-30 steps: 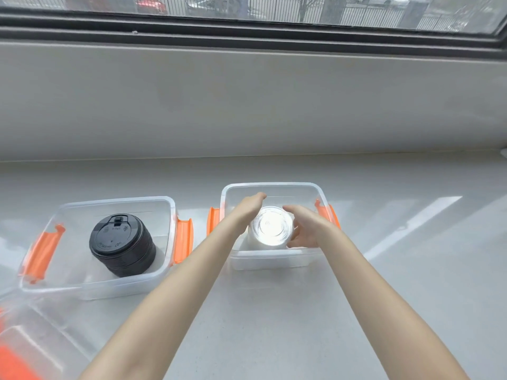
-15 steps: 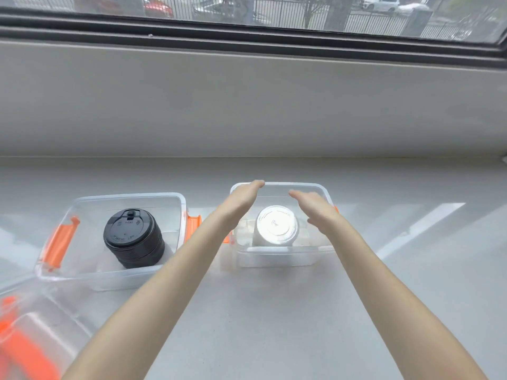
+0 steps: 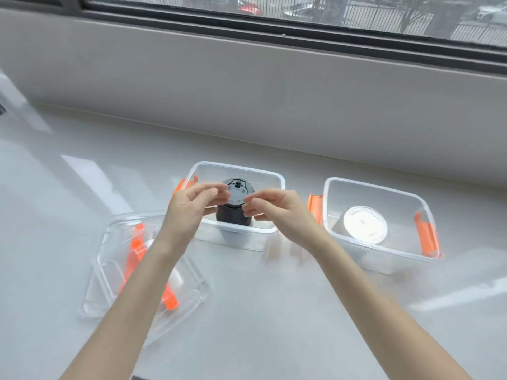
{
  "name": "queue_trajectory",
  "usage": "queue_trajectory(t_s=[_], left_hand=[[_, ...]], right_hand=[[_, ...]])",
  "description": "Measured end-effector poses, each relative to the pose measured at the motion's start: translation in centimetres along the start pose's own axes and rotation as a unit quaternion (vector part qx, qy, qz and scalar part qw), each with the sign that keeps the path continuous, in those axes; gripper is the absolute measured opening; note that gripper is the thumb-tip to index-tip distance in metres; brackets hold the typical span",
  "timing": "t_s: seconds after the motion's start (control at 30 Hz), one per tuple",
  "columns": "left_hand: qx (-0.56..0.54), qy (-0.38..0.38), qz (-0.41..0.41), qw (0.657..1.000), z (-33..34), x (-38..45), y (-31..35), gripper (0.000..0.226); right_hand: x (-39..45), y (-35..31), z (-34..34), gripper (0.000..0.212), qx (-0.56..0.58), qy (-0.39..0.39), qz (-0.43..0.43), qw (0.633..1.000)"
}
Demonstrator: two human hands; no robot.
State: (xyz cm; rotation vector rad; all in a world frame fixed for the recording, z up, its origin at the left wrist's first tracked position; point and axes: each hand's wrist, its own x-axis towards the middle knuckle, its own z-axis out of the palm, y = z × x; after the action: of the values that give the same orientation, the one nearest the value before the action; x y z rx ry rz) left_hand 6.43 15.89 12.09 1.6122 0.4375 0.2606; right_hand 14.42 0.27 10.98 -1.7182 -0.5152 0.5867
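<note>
Flanking stack of black round plastic cup lids (image 3: 234, 207), left hand (image 3: 189, 207) and right hand (image 3: 277, 209) curl fingers at top lid's edge; cannot tell if either grip is clamped. Stack stands in middle clear plastic container (image 3: 238, 168) on tabletop (image 3: 274, 311). Risk: nested lids lifting together, stack toppling.

Lid stack (image 3: 236, 212) in middle box (image 3: 238, 167) — cup stack (image 3: 365, 224) in right box (image 3: 384, 186); covers (image 3: 109, 259) front-left.

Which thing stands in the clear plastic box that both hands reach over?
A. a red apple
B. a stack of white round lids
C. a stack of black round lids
C: the left hand and right hand flank the stack of black round lids in the middle clear plastic box.
</note>
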Motion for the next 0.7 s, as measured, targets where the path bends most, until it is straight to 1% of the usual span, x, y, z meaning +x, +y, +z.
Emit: queue_trajectory(t_s=[0.03, 0.1, 0.17, 0.2, 0.27, 0.37, 0.43, 0.57, 0.63, 0.7], left_hand=[[0.008, 0.032, 0.003, 0.999, -1.7, -0.4, -1.1, 0.026], [0.045, 0.105, -0.017, 0.993, -5.1, -0.8, -3.8, 0.024], [0.126, 0.160, -0.061, 0.977, -7.9, -1.1, -6.7, 0.024], [0.181, 0.174, -0.087, 0.964, -9.8, -1.4, -8.3, 0.029], [0.273, 0.170, -0.113, 0.940, -11.6, -1.5, -11.0, 0.040], [0.352, 0.178, -0.152, 0.906, -14.3, -1.8, -14.0, 0.050], [0.364, 0.184, -0.175, 0.896, -15.5, -2.0, -15.1, 0.053], [0.294, 0.197, -0.181, 0.918, -16.4, -2.2, -15.8, 0.055], [0.275, 0.211, -0.170, 0.922, -16.7, -2.0, -15.7, 0.054], [0.257, 0.244, -0.163, 0.921, -17.1, -1.8, -15.1, 0.053]], right_hand=[[0.2, 0.4, 1.8, 0.016, -0.007, -0.024, 0.009, 1.000], [0.8, 1.6, 5.3, 0.014, -0.056, -0.051, 0.030, 0.997], [1.3, 3.3, 8.3, 0.015, -0.135, -0.061, 0.047, 0.988], [1.7, 4.2, 10.2, 0.017, -0.179, -0.065, 0.052, 0.980], [2.1, 6.2, 11.9, 0.025, -0.270, -0.050, 0.067, 0.959], [2.6, 8.7, 14.2, 0.034, -0.338, -0.057, 0.116, 0.932], [2.8, 9.9, 15.3, 0.032, -0.359, -0.066, 0.141, 0.920], [3.2, 10.9, 16.4, 0.022, -0.389, -0.065, 0.130, 0.910], [3.2, 10.7, 16.4, 0.021, -0.386, -0.077, 0.113, 0.912], [3.1, 9.9, 16.2, 0.021, -0.367, -0.084, 0.085, 0.922]])
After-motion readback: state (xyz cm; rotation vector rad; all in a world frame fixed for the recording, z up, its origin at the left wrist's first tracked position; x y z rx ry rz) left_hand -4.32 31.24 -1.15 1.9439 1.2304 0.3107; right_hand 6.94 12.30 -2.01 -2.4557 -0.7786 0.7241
